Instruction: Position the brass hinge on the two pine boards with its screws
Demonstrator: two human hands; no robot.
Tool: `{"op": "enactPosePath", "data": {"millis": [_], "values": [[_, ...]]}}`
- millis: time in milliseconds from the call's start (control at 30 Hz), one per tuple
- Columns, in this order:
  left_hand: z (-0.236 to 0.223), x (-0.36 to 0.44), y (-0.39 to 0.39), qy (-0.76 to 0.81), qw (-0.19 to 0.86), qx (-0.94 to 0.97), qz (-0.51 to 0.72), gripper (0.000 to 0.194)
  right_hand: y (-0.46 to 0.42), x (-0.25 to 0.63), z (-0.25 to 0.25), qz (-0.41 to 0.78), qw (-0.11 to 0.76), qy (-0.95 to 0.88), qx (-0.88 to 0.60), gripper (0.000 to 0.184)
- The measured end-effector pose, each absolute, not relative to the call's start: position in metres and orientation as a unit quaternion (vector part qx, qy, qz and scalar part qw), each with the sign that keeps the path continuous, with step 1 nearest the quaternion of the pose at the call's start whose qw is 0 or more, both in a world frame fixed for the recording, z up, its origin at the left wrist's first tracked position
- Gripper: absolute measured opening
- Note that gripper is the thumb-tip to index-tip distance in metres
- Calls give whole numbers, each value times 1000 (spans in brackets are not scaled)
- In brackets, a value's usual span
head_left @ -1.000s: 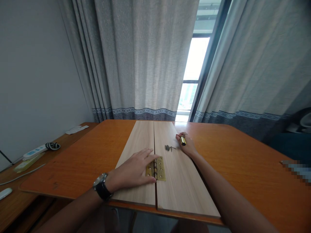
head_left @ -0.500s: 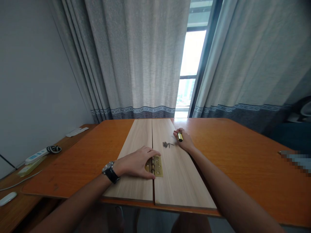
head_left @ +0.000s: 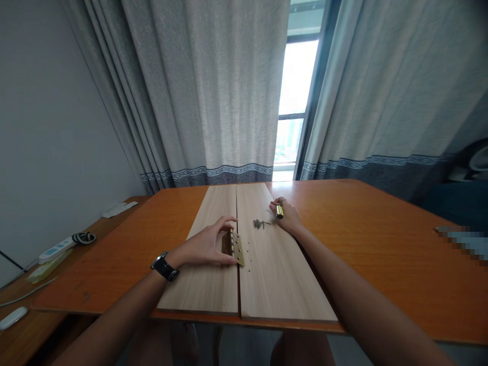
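My left hand (head_left: 206,245) holds a brass hinge (head_left: 239,250) between thumb and fingers. The hinge is tilted over the left board (head_left: 202,290), near the gap between the two boards. In the right board (head_left: 284,284), several small dark screw holes show just right of the hinge. My right hand (head_left: 288,216) rests near that board's right edge, closed around a screwdriver with a yellow and black handle (head_left: 279,211); its shaft is hidden. A small group of screws (head_left: 258,223) lies on the right board, left of my right hand.
The boards lie side by side on an orange-brown wooden table (head_left: 373,254). At the left, a lower surface carries a power strip (head_left: 57,249), a coiled black cable (head_left: 84,237) and a white oval object (head_left: 13,318). Grey curtains (head_left: 229,101) hang behind the table.
My left hand has lifted and tilted the hinge off the right board and shifted it left, uncovering the screw holes. My right hand stays in place with the screwdriver.
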State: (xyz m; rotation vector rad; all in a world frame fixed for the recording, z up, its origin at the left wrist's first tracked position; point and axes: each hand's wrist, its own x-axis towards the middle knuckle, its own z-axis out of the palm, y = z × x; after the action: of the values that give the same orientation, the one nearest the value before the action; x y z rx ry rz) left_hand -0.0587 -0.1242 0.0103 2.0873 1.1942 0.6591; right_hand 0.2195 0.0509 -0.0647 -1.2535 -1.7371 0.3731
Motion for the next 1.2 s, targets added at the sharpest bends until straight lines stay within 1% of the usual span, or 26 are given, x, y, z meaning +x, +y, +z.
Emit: {"op": "enactPosePath", "data": {"millis": [100,233,367,667,900,1067,1200], "values": [[-2,-57,-126,409,345,792,294,98,52,218,-66,143,461,-706,-519,9],[-20,-55,-127,360,358,784,357,92,55,216,-67,130,444,-704,-539,10],[-26,-54,-126,347,362,776,381,89,60,215,-66,113,432,-701,-556,8],[-23,-52,-129,371,345,785,357,91,60,211,-66,104,420,-710,-556,9],[-23,-47,-126,370,322,797,352,88,54,212,-65,113,421,-718,-543,9],[-17,-45,-123,389,280,829,289,80,53,213,-65,119,424,-717,-541,8],[-10,-41,-122,390,213,863,240,75,54,214,-66,124,425,-714,-543,7]]}}
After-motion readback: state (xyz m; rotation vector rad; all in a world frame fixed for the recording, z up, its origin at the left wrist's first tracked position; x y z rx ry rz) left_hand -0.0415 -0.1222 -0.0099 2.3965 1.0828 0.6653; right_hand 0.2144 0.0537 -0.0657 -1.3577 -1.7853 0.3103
